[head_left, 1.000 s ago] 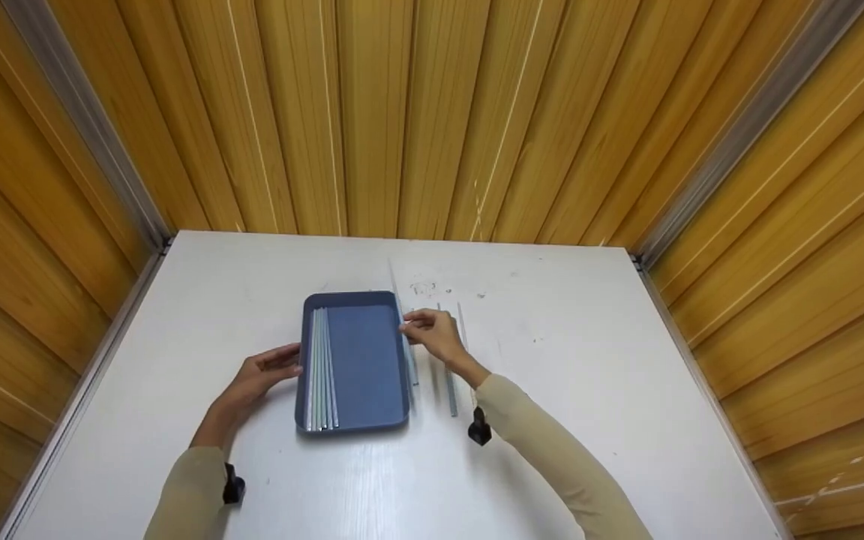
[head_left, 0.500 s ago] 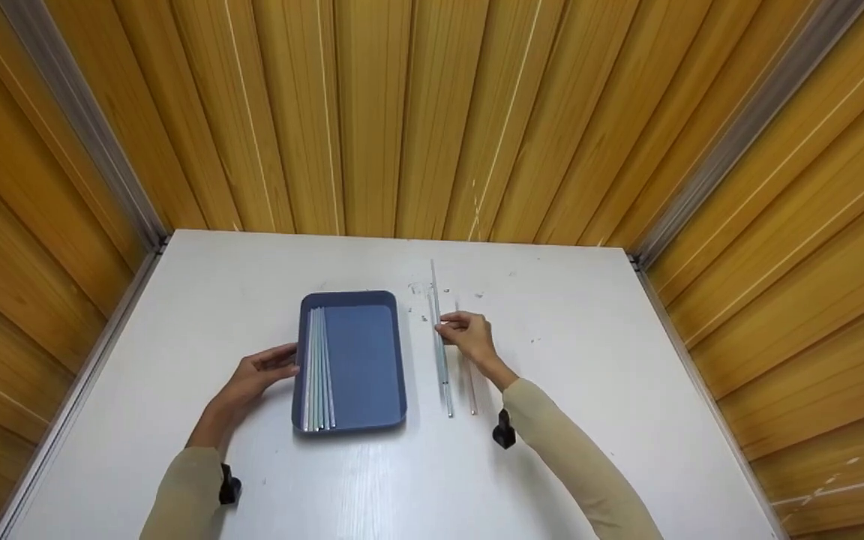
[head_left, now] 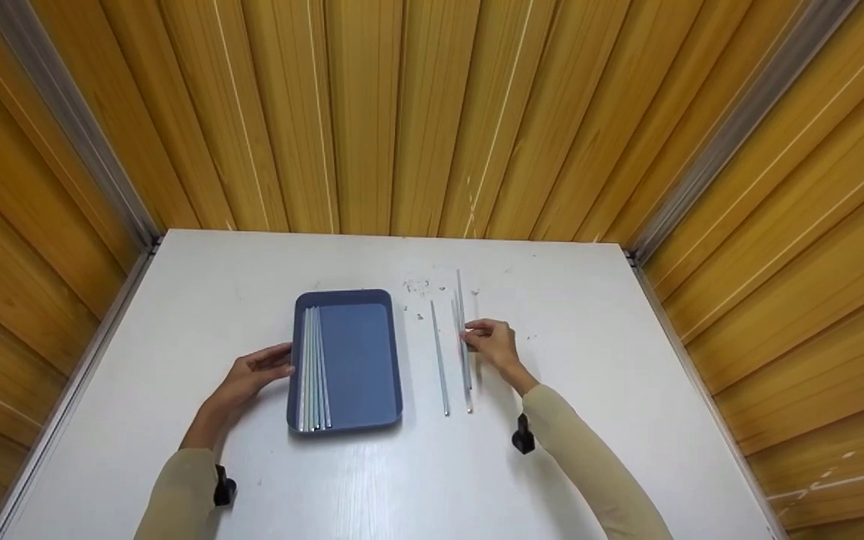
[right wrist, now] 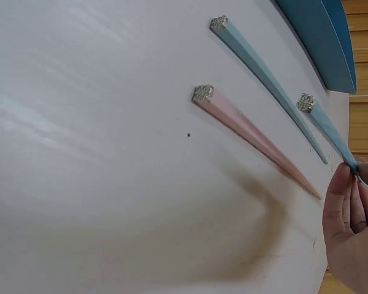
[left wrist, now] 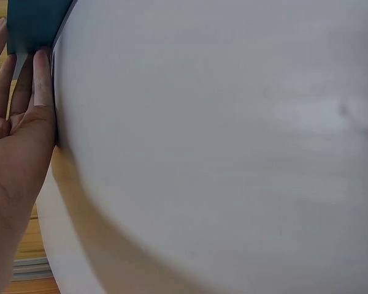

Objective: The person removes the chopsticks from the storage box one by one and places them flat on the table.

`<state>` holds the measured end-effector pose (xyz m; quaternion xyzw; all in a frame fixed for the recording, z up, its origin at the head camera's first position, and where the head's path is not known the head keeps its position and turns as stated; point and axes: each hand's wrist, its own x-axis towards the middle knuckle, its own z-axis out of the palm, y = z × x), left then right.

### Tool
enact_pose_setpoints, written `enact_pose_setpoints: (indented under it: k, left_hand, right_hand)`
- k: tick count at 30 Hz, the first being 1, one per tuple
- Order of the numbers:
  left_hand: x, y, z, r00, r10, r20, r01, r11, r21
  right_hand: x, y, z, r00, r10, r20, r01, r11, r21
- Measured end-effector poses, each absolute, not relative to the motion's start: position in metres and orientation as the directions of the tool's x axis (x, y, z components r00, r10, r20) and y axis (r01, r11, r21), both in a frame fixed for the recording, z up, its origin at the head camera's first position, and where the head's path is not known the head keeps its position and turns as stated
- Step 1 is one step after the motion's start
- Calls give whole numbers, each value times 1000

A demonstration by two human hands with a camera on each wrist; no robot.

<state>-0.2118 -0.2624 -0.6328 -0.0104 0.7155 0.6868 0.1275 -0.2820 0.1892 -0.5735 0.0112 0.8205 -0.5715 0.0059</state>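
My left hand [head_left: 250, 375] touches the left side of a blue rectangular tray [head_left: 361, 360], thumb and fingers fairly straight against its wall. Inside the tray, several pale chopsticks [head_left: 316, 367] lie lengthwise along the left. To the right of the tray my right hand [head_left: 497, 345] pinches a light blue chopstick [right wrist: 328, 125] between thumb and fingertips, its patterned silver end pointing toward the person. Below it a pink chopstick [right wrist: 251, 131] lies on the table. Between that one and the tray rests another light blue chopstick [right wrist: 270, 86].
The white table [head_left: 357, 487] carries small dark marks [head_left: 417, 286] beyond the chopsticks. Wood-patterned panels [head_left: 432, 112] rise behind and at both sides, with grey metal posts [head_left: 739, 135] at the corners.
From the tray's right edge, my right hand has moved right with the light blue chopstick, over the table chopstick and on to the pink one. My left hand stays at the tray.
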Motion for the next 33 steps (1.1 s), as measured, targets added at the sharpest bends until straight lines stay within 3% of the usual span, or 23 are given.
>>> enact_pose_setpoints:
  k: [12,33]
  left_hand:
    - [-214,-259,-636,-971,143,-191,-187,43,982]
    - [-214,-261,-634,-973,159,-167,-157,75,985]
  right_hand:
    - [-273,226,-595,-997,60,-57,77,407,-910]
    - [-265,222,-601,-994,27,-106,106,494,-863]
